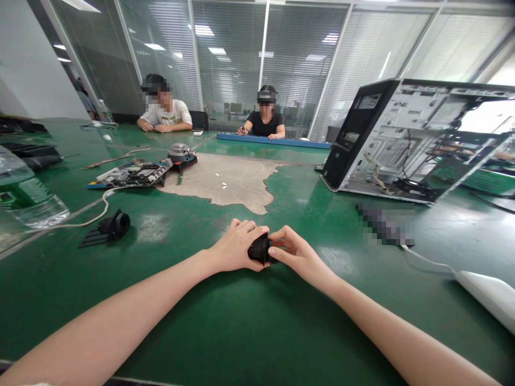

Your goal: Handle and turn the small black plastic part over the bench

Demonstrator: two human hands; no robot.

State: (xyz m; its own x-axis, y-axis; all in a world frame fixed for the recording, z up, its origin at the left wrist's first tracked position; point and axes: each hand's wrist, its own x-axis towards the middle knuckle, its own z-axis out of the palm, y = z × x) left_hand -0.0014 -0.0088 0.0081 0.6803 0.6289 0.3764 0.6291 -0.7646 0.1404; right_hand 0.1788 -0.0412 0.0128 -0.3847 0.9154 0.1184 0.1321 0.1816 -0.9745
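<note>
A small black part with a rim around it is between my two hands, just above the green table. My left hand wraps its fingers round the part from the left. From the right, my right hand pinches the part's other end between thumb and index finger. My fingers hide some of the part, and its exact kind cannot be made out. To the left on the table lies another black plastic piece with a round opening and flat slats.
An open computer case stands at the right, near a pixelated dark object and a white device. At the left are a circuit board, a cable and a water bottle. Two people sit across the table.
</note>
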